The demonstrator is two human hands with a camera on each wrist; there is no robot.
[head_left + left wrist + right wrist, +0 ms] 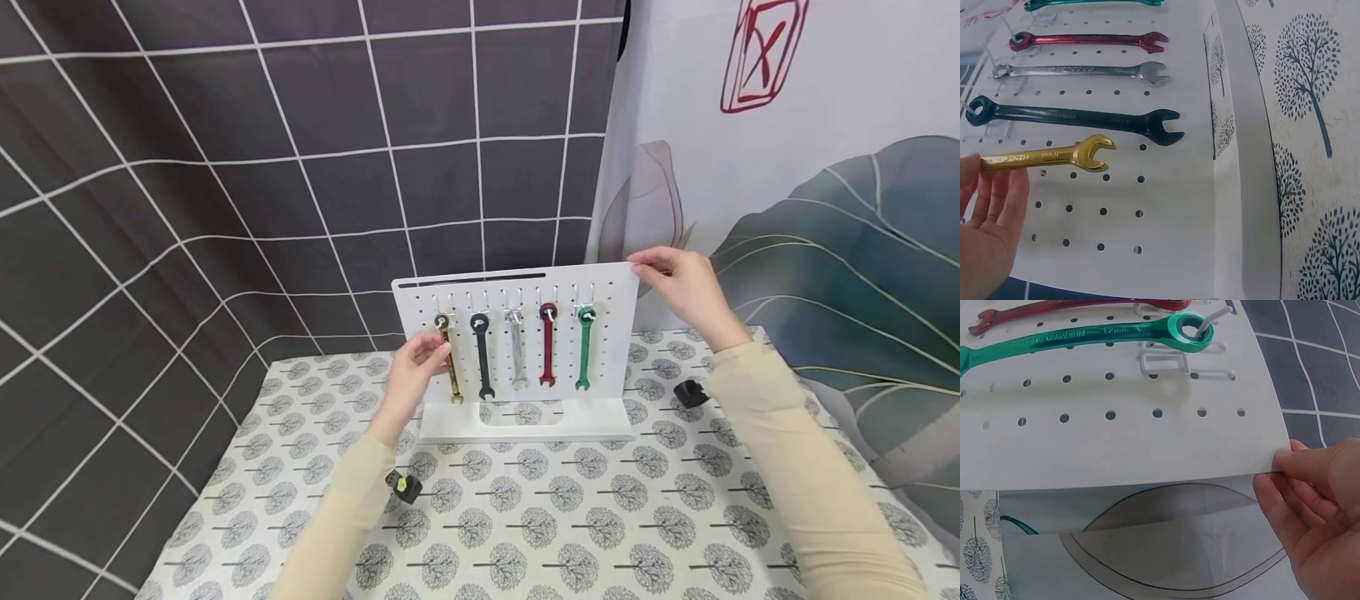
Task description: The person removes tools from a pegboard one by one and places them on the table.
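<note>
A gold wrench (pixel 1047 157) hangs at the left end of a white pegboard (pixel 525 333). My left hand (pixel 414 367) pinches its shaft between thumb and fingers; the open-end jaw points down. With my right hand (pixel 686 287) I pinch the board's upper right corner, thumb on the front face in the right wrist view. Beside the gold one hang a black wrench (pixel 482 354), a silver wrench (pixel 517 350), a red wrench (pixel 548 346) and a green wrench (pixel 584 350), each with its ring end up on a white hook (pixel 1166 359).
The pegboard stands on its white base (pixel 592 425) on a tree-patterned tablecloth (pixel 525 517). Behind it hangs a dark cloth with white grid lines (pixel 427 92); a leaf-printed curtain (pixel 847 233) is at the right. Small black devices are at both wrists.
</note>
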